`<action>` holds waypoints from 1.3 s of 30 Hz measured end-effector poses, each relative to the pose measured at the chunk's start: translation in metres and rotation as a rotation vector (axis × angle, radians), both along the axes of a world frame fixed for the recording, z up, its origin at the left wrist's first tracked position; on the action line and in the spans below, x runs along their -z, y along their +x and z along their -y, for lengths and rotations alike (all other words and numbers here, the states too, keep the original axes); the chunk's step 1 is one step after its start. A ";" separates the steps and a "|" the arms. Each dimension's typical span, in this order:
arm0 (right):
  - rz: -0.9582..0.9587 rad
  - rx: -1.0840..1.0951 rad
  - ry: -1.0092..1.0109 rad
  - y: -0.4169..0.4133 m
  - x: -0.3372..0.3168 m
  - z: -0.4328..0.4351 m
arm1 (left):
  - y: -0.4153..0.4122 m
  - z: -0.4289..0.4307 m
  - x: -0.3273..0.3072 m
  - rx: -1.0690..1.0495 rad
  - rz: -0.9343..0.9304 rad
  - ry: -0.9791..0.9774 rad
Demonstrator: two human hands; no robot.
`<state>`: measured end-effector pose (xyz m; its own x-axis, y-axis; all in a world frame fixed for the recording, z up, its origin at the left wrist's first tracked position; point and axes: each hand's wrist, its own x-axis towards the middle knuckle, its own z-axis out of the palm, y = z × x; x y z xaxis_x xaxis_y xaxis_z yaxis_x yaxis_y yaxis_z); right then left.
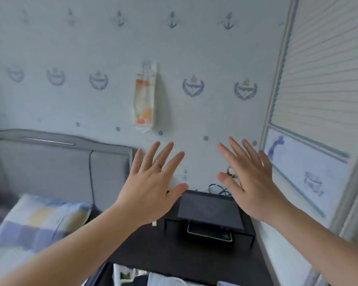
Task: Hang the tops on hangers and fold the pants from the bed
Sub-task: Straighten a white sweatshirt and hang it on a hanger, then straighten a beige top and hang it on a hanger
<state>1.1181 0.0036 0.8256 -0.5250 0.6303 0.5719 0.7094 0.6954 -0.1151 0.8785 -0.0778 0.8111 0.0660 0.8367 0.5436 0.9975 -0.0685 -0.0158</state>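
My left hand and my right hand are both raised in front of me, backs toward the camera, fingers straight and spread, holding nothing. A thin ring sits on one finger of my left hand. Below the left forearm lies the bed with a blue, white and yellow checked pillow. The grey padded headboard stands behind it. No tops, pants or hangers show in this view.
A dark bedside table carries a small black stand with a device under it and cables behind. A paper bag hangs on the anchor-patterned wall. A white wardrobe stands at the right. Some items show at the bottom edge.
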 end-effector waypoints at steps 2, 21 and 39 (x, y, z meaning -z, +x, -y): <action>0.038 -0.125 -0.046 -0.054 0.033 0.024 | -0.045 0.050 0.040 -0.114 0.066 -0.046; 0.458 -0.971 -0.558 -0.412 0.270 0.254 | -0.198 0.424 0.285 -1.240 0.796 -0.324; 0.912 -1.172 -0.679 -0.703 0.370 0.265 | -0.398 0.427 0.351 -1.597 1.112 -0.547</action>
<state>0.4151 -0.2616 0.4555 -0.8599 -0.3419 -0.3791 -0.1394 0.8717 -0.4698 0.4808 -0.5049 0.4597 -0.8743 -0.1468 -0.4627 -0.2829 0.9287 0.2399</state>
